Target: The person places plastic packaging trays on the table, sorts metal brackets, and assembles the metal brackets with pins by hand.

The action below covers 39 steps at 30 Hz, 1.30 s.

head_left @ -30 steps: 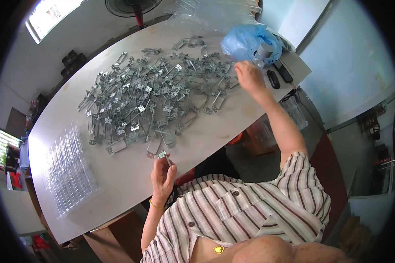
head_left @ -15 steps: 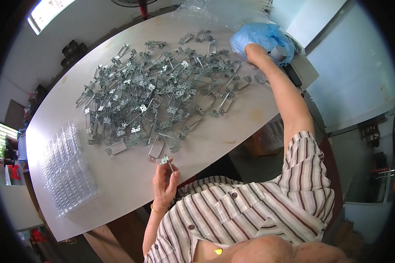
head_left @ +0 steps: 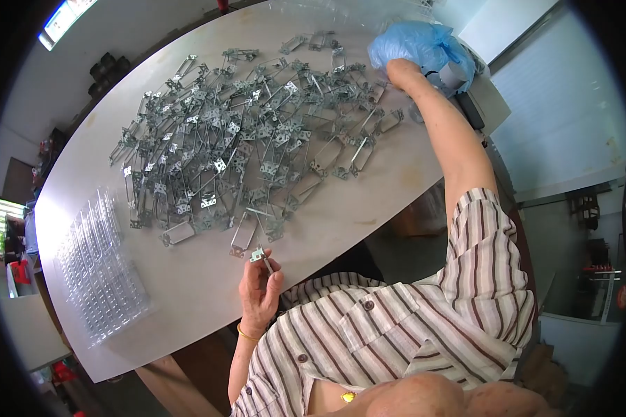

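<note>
My left hand (head_left: 259, 302) is closed around a small metal bracket (head_left: 258, 256), its thumb and fingers pinching it near the table's front edge. Just beyond it lies a broad heap of similar metal brackets (head_left: 219, 142), made of thin rods with punched end plates. At the far right, my right hand (head_left: 403, 72) reaches to the near side of a blue plastic bag (head_left: 416, 46). The fingers of that hand are hidden against or inside the bag, so whether they hold anything does not show.
A clear plastic blister tray (head_left: 104, 278) lies on the left of the white table (head_left: 188, 292). Clear plastic packaging (head_left: 348, 14) sits at the back edge. A grey cylinder (head_left: 453, 75) and a dark, flat object (head_left: 470, 111) are beside the blue bag.
The whole view has shifted slightly. My right hand stays at the blue bag, and my left hand still pinches the bracket in nearly the same place.
</note>
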Tool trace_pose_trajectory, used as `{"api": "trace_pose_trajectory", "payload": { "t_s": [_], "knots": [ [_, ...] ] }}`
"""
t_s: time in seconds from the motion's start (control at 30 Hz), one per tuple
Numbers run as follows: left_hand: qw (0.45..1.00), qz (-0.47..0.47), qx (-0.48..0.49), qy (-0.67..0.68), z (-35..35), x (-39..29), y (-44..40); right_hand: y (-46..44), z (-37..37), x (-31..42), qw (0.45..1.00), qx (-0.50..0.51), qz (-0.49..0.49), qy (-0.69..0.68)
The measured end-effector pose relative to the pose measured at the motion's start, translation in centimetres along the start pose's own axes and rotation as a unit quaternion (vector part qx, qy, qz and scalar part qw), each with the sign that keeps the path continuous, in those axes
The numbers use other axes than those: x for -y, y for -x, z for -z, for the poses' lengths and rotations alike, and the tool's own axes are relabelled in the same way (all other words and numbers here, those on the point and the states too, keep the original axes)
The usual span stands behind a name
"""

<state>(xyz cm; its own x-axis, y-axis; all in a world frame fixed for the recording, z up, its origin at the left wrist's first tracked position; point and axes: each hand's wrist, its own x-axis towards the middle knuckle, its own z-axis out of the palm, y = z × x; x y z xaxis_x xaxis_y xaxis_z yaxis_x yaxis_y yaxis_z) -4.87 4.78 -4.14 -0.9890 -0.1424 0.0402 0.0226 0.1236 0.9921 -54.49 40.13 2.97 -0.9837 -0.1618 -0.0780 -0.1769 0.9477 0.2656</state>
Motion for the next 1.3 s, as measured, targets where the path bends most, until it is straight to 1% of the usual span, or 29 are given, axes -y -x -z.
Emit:
{"api": "trace_pose_trajectory", "payload": {
  "t_s": [0.13,0.23,0.33,0.4,0.47,0.53,0.63,0.7,0.87,0.97,1.1,1.13,1.2,1.23,1.3],
  "knots": [
    [1.0,-0.003,0.001,-0.005,0.0,0.1,-0.1,-0.5,-0.5,-0.3,1.0,0.003,-0.004,-0.017],
    [1.0,0.0,0.0,0.003,-0.1,0.1,-0.1,-0.1,-0.1,0.1,0.998,0.042,0.037,0.009],
    [1.0,0.008,-0.001,0.021,-0.2,0.1,-0.2,0.1,-0.1,0.1,0.998,0.029,0.048,0.002],
    [1.0,0.01,0.0,0.023,-0.2,0.2,-0.1,-2.1,-2.2,-1.3,0.997,-0.016,0.067,-0.024],
    [1.0,0.008,0.003,0.013,0.0,0.5,-0.1,-2.4,-2.8,-1.9,0.994,-0.056,0.079,-0.052],
    [1.0,0.002,0.002,0.017,-0.1,0.4,-0.2,-1.3,-0.9,-1.2,0.989,-0.089,0.085,-0.081],
    [1.0,0.003,0.0,0.02,-0.2,0.3,-0.2,3.2,2.5,0.2,0.978,-0.104,0.093,-0.155],
    [1.0,0.012,0.003,0.015,-0.1,0.2,-0.1,6.4,3.3,0.8,0.967,-0.127,0.12,-0.183],
    [1.0,-0.003,0.004,-0.006,-0.1,0.1,-0.1,13.3,1.8,2.2,0.942,-0.189,0.149,-0.236],
    [1.0,-0.015,-0.003,-0.001,-0.2,0.3,-0.1,17.0,1.3,3.5,0.915,-0.223,0.188,-0.281],
    [1.0,0.007,-0.008,0.017,-0.4,0.3,-0.1,22.1,0.8,7.5,0.866,-0.248,0.252,-0.352],
    [1.0,0.001,-0.006,0.007,-0.3,0.2,-0.2,23.1,1.0,8.5,0.854,-0.259,0.268,-0.363],
    [1.0,-0.012,0.002,-0.012,-0.2,0.3,-0.2,25.0,0.7,11.0,0.837,-0.261,0.316,-0.363],
    [1.0,-0.013,0.0,0.004,-0.3,0.4,-0.3,25.5,0.5,12.2,0.827,-0.262,0.34,-0.362],
    [0.999,-0.011,-0.008,0.032,-0.5,0.4,-0.1,26.2,0.0,14.5,0.826,-0.271,0.367,-0.333]
  ]
}}
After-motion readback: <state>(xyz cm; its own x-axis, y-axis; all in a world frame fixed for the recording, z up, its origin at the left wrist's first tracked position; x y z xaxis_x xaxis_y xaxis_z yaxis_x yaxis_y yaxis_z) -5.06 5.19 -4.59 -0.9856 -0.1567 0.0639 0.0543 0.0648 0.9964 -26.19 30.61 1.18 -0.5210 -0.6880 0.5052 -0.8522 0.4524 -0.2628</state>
